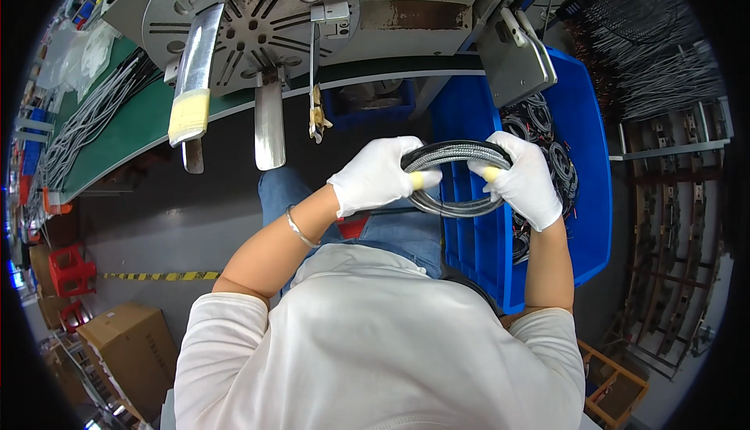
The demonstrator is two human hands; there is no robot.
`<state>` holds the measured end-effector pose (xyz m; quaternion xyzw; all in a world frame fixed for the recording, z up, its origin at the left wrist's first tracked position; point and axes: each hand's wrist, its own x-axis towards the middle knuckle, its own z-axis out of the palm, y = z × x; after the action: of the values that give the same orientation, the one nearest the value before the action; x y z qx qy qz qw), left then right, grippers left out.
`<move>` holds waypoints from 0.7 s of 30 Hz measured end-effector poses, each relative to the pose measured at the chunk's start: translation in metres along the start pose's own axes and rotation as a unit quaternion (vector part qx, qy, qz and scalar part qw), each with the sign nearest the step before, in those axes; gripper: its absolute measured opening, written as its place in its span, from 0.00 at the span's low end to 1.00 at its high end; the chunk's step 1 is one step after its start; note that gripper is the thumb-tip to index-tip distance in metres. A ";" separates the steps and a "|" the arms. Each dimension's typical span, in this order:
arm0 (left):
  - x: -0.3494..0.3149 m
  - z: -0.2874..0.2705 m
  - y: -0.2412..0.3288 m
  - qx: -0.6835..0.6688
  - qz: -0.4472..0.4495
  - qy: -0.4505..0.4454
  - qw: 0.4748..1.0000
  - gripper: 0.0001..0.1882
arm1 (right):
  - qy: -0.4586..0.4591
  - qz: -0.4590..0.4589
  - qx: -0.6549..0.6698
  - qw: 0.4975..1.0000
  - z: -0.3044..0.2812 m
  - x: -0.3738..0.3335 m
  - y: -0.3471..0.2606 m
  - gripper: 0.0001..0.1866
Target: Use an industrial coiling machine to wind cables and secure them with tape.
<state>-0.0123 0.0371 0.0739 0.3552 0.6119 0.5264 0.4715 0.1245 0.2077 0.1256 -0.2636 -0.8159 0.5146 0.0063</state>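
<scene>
A coil of grey and black cable (461, 207) hangs in the air over my lap, with both hands closed on it. White-gloved, my left hand (379, 176) grips the coil's left side, its yellow-tipped thumb lying across the inner edge. On the opposite side my right hand (527, 176) wraps round the coil in the same way, thumb inside the ring. Ahead of my hands is a round slotted metal disc (250, 32) bearing several metal arms. One broad arm (195, 86) has yellow tape near its end; a plain metal arm (269, 121) stands beside it.
To the right, a large blue bin (590, 196) holds several coiled cables (558, 164). Straight grey cables (101, 102) lie on the green bench (117, 141) at left. A metal bracket (512, 59) juts out above the bin. Red stools (70, 270) and a cardboard box (133, 356) stand lower left.
</scene>
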 end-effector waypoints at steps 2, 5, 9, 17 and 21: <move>0.002 -0.003 -0.001 -0.040 -0.028 -0.017 0.999 0.10 | -0.009 -0.007 0.001 1.000 -0.001 -0.002 0.000 0.09; -0.013 -0.011 0.005 -0.094 -0.084 -0.163 0.978 0.10 | -0.195 0.042 0.143 0.969 -0.011 -0.011 -0.006 0.09; -0.007 -0.016 0.004 -0.062 -0.124 -0.285 0.948 0.10 | -0.245 0.064 0.095 0.963 -0.015 -0.011 -0.016 0.11; -0.004 0.003 0.010 -0.133 -0.037 -0.138 0.981 0.13 | -0.179 0.043 -0.054 0.981 0.005 -0.012 -0.013 0.15; -0.006 0.000 0.009 -0.179 -0.077 -0.167 0.966 0.12 | -0.144 -0.030 -0.065 0.987 0.010 -0.015 -0.011 0.15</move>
<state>-0.0106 0.0334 0.0844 0.2990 0.4457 0.5228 0.6623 0.1305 0.1896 0.1340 -0.1620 -0.8477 0.4923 -0.1128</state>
